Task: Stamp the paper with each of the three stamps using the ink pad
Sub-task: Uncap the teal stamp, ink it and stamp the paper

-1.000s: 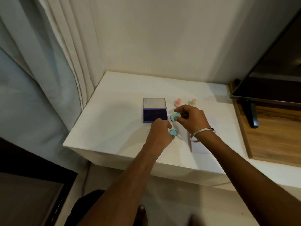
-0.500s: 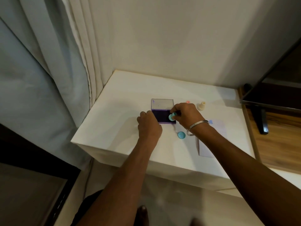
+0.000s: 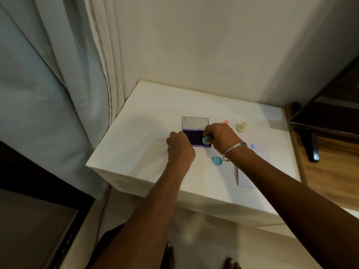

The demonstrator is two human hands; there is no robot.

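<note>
**Inking the teal stamp at the desk**

White desk [image 3: 147, 133] set in a corner between a pale curtain [image 3: 58, 84] and a cream wall. An open ink pad [image 3: 195, 137], lid raised behind it, lies near the middle. Right hand [image 3: 219, 137] grips the teal stamp [image 3: 205, 140] and holds it on the dark pad surface. Left hand [image 3: 179, 146], fingers curled, sits at the pad's left edge; whether it grips the pad cannot be told. A teal cap [image 3: 217, 161] lies in front of the pad. Pink stamp [image 3: 225, 121] and cream stamp [image 3: 241, 127] stand behind the right hand. The paper [image 3: 258, 152] lies to the right, bearing a blue mark [image 3: 252, 146].
</note>
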